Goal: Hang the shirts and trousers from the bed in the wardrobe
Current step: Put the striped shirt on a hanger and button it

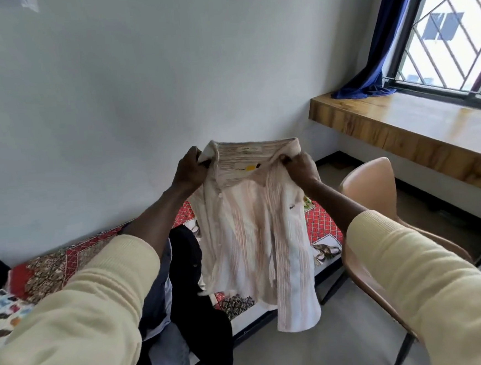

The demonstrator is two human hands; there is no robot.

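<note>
I hold a pale pink-and-white striped shirt up in front of me, above the bed. My left hand grips the collar's left end and my right hand grips its right end. The shirt hangs open, with the collar label facing me. Its hem reaches down past the bed's edge. On the bed lie a black garment and a grey-blue garment, partly hidden by my left sleeve. No wardrobe or hanger is in view.
A tan plastic chair stands right of the bed. A wooden window ledge runs along the right wall under a barred window with a blue curtain. A patterned cover lies on the bed. Grey floor lies below.
</note>
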